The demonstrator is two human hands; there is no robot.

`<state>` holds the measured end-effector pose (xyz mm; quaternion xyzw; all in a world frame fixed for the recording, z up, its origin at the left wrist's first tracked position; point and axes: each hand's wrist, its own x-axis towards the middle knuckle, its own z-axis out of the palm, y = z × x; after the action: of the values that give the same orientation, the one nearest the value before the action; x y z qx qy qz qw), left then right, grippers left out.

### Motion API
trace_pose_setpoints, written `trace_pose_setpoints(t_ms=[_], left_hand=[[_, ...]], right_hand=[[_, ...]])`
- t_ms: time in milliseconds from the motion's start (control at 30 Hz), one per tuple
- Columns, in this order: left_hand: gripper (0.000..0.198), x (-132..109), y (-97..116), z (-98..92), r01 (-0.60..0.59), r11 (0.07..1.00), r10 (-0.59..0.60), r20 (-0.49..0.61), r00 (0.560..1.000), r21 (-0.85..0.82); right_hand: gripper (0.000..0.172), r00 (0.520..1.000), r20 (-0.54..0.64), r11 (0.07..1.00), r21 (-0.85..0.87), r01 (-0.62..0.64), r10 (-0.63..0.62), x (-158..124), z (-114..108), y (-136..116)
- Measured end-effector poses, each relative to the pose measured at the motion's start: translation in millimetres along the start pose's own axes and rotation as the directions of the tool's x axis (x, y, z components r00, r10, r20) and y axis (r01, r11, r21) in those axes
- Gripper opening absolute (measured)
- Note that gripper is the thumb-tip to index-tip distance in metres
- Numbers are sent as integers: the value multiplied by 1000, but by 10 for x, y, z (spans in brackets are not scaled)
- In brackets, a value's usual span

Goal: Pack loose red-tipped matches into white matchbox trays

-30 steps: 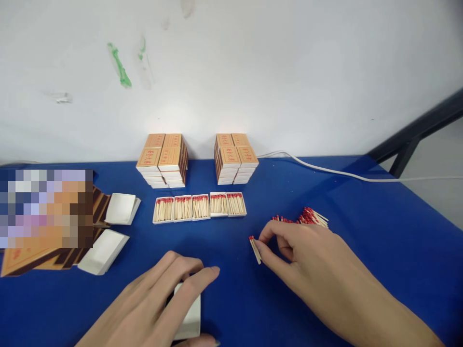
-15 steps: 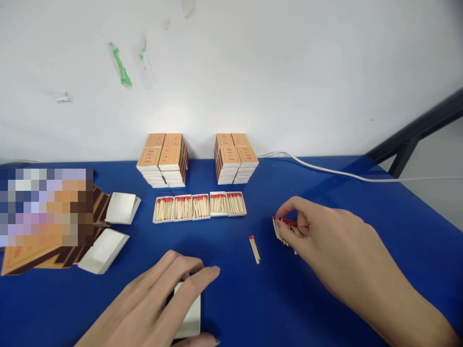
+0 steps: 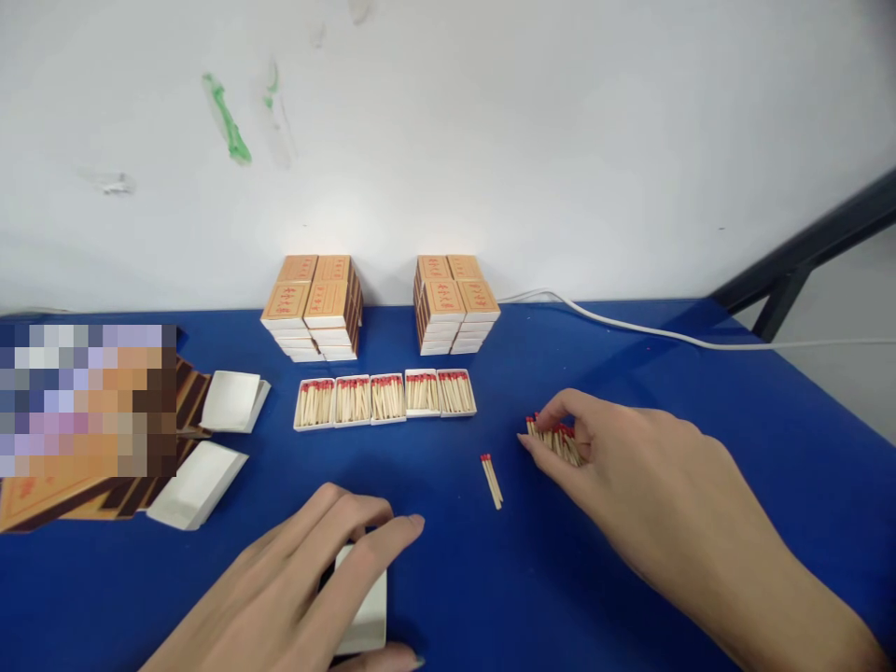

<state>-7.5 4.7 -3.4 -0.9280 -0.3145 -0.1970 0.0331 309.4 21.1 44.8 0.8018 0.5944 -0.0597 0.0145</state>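
My left hand [image 3: 315,579] lies over a white matchbox tray [image 3: 364,611] near the front edge, fingers curled round it. My right hand [image 3: 623,467] rests on a pile of red-tipped matches [image 3: 553,437], with thumb and fingers closing around some of them. A small bunch of two or three matches [image 3: 491,479] lies loose on the blue table [image 3: 455,551] between my hands. Behind it stands a row of several open trays filled with matches [image 3: 385,399].
Two stacks of orange matchboxes [image 3: 313,308] [image 3: 454,303] stand against the white wall. Empty white trays [image 3: 234,401] [image 3: 197,483] and flat box sleeves [image 3: 42,499] lie at the left beside a blurred patch. A white cable [image 3: 630,327] runs along the back right.
My right hand let go of the small bunch of matches, moved right to the pile and now lowers its fingers onto it. My left hand stayed on the tray.
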Motion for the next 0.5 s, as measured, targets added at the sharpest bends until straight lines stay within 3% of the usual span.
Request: trace_pose_setpoints(t_ms=[333,500], left_hand=[[63,-27,12,-16,10,999,-10,11,1000,-31],[63,-20,-15,-8,-6,1000,6,30,1000,-22]], right_hand=[[20,999,-46,997,-80,20,-24,3,2,-8],[19,1000,-1,999,-32,18,-18,-3,-20,-19]])
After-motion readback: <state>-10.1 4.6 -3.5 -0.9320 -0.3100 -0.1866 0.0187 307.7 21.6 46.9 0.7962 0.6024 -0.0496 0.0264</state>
